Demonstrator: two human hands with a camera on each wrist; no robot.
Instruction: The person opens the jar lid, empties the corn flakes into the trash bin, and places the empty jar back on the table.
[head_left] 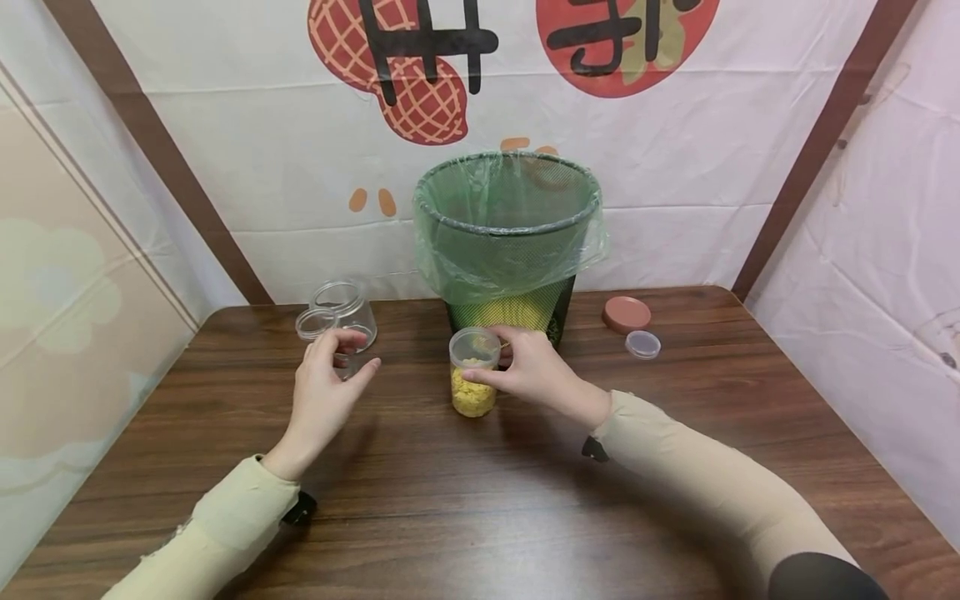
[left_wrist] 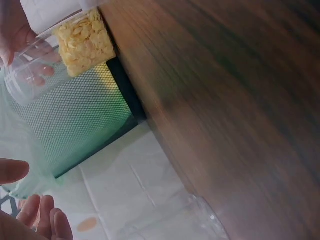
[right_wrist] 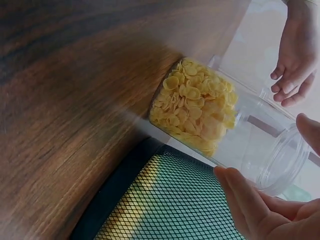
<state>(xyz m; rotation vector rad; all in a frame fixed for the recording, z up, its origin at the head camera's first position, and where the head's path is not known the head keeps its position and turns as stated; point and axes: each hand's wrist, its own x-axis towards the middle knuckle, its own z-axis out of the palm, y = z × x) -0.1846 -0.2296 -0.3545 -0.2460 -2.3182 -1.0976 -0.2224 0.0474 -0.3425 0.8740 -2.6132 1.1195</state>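
Note:
A clear jar (head_left: 472,402), about half full of yellow flakes (right_wrist: 195,105), stands upright on the table with no lid on it. My right hand (head_left: 538,375) holds it near the rim, thumb on the near side and fingers on the far side. Over at the left, my left hand (head_left: 318,392) hovers with its fingers loosely bent and nothing between them. It is in front of two clear jars, one behind (head_left: 358,321) and one with its round rim (head_left: 317,323) showing; the hand hides part of this nearer one.
Behind the flakes stands a black mesh waste bin (head_left: 555,308) lined with a green plastic bag (head_left: 495,262). A reddish-brown lid (head_left: 627,314) and a small clear lid (head_left: 642,344) lie at the back right of the wooden table (head_left: 465,517). A printed cloth (head_left: 285,167) hangs behind.

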